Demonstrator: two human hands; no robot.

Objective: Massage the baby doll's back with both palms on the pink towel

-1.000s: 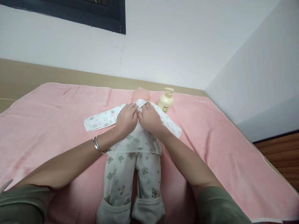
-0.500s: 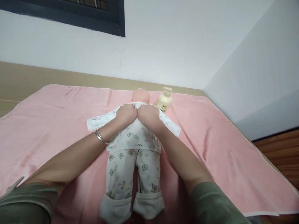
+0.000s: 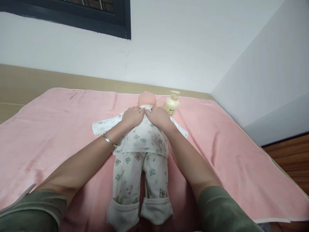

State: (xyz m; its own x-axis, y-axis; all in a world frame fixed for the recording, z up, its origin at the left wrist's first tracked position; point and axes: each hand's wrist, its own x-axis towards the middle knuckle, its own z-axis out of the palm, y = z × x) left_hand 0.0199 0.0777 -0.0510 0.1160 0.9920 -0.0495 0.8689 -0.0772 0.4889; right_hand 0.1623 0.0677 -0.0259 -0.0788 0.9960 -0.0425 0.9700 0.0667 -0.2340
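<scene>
A baby doll [image 3: 144,141] lies lengthwise before me, its smooth bare head [image 3: 147,98] at the far end. It wears a white long-sleeved shirt and white trousers [image 3: 129,174] printed with small green animals. No face shows. Across the upper body, my left hand [image 3: 133,116] rests on one side and my right hand [image 3: 159,118] on the other. Both thumbs bend toward each other just below the collar, nearly touching. The other fingers curl over the doll's shoulders and are mostly hidden. The sleeves [image 3: 106,125] stretch out to either side.
A pale yellow pump bottle [image 3: 172,104] stands close to the right of the doll's head. Beneath everything spreads a pink blanket [image 3: 60,129] over a wooden surface [image 3: 29,77]. White walls [image 3: 183,42] close off the back and right; a dark window frame [image 3: 120,19] is upper left.
My hands have shifted slightly apart, and the thumbs now show separately by the collar. The whole view has moved a little, so the doll appears slightly farther right.
</scene>
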